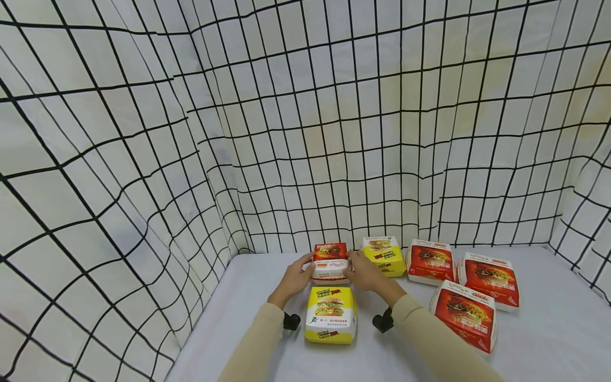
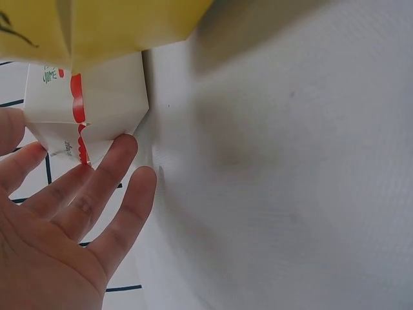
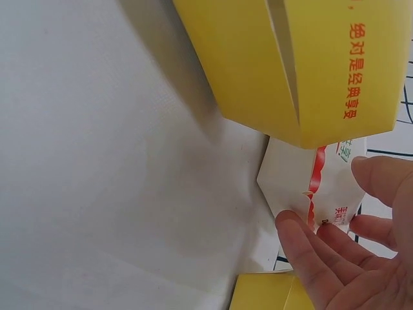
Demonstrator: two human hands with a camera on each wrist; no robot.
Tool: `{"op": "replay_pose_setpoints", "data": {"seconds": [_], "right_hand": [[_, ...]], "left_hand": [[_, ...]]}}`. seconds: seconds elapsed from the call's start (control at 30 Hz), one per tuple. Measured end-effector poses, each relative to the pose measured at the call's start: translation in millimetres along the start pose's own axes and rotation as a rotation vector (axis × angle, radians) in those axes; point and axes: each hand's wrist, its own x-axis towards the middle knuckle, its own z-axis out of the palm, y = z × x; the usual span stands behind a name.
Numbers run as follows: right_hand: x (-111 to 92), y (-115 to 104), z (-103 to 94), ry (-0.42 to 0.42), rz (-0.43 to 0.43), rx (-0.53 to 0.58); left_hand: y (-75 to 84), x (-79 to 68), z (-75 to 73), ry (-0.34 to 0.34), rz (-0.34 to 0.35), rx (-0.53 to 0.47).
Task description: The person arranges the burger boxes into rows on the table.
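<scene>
Both my hands are grasping a red-topped box (image 1: 330, 261) toward the far edge of a white table (image 1: 549, 329): my left hand (image 1: 296, 276) is gripping its left side with thumb and fingers, while my right hand (image 1: 366, 271) is holding its right side the same way. Nearer me, between my forearms, a yellow-and-white burger box (image 1: 330, 315) is sitting flat, just in front of the one I am holding. Beside my right hand, a second yellow box (image 1: 383, 256) is standing near the back, and farther right three red burger boxes (image 1: 465, 313) are lying in a loose cluster. Behind them, a white backdrop (image 1: 286, 106) is showing a black grid.
</scene>
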Motion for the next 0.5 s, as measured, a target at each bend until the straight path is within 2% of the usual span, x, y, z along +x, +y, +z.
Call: {"op": "replay_pose_setpoints", "data": {"seconds": [0.23,0.5], "right_hand": [[-0.6,0.0,-0.5,-0.003,0.01,-0.001],[-6.4,0.9,-7.2,-0.01,0.006,0.026]], "left_hand": [[4.3,-1.9,1.3,0.002,-0.013,0.007],[7.1,-3.8,-3.3,0.014,0.029,0.028]]}}
